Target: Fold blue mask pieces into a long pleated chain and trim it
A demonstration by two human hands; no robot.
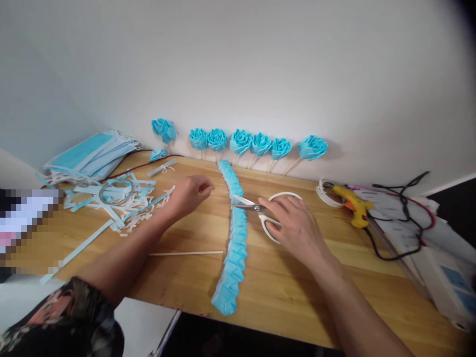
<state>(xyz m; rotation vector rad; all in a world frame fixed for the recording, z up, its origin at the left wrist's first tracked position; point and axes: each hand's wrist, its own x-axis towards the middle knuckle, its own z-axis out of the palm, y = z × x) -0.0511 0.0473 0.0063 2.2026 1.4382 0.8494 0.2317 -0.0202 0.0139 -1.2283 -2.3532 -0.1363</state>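
Observation:
My right hand [293, 223] grips a pair of scissors [279, 195] with white handles, its blades parted and pointing left. The blades lie over a long blue pleated strip [238, 243] that runs from the back of the table to its front edge. Left of the strip, my left hand [191, 193] is closed, its fingers curled and pinched together. Whatever may be between those fingertips is hidden. Below it, a thin pale stick [186, 254] lies on the wood, its right end beside the strip.
Several blue flowers on sticks [241, 143] lean against the wall. At left are a stack of face masks [89, 153], cut scraps [91, 190] and a tape roll [116, 192]. A yellow glue gun [355, 203] with a black cord lies right, beside papers [399, 233] on the wooden table [290, 292].

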